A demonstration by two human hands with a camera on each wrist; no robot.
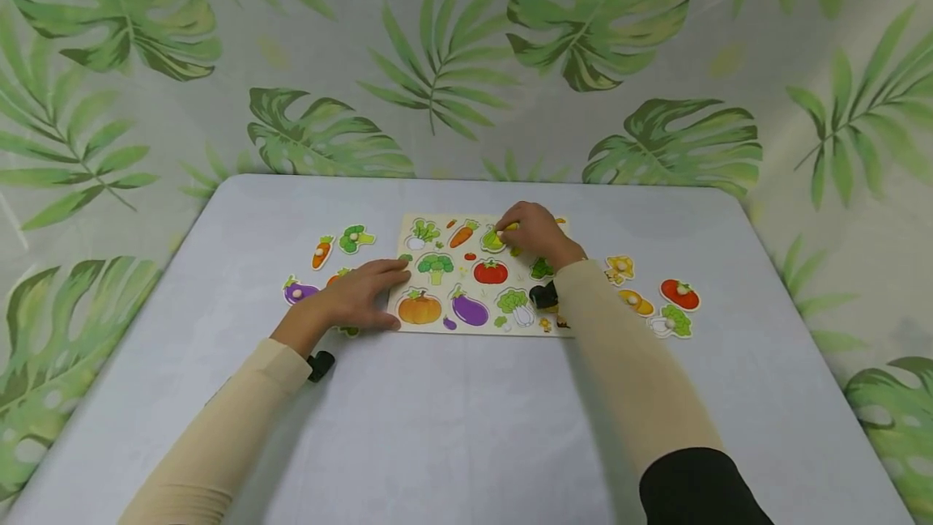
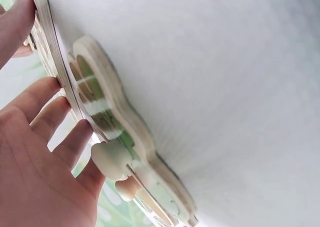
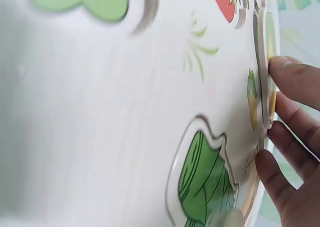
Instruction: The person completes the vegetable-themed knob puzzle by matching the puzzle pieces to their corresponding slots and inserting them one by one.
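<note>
The puzzle board (image 1: 487,292) lies flat on the far middle of the white table (image 1: 437,411). The right hand (image 1: 535,229), over the board's far right part, pinches a yellow-and-green piece (image 3: 270,37) between thumb and fingers. The left hand (image 1: 364,294) is spread, fingertips touching the board's left edge. Beside it on the left lie loose pieces, among them a carrot (image 1: 322,252), broccoli (image 1: 356,239) and eggplant (image 1: 299,291); 4 more show to the right, including a tomato (image 1: 679,294).
</note>
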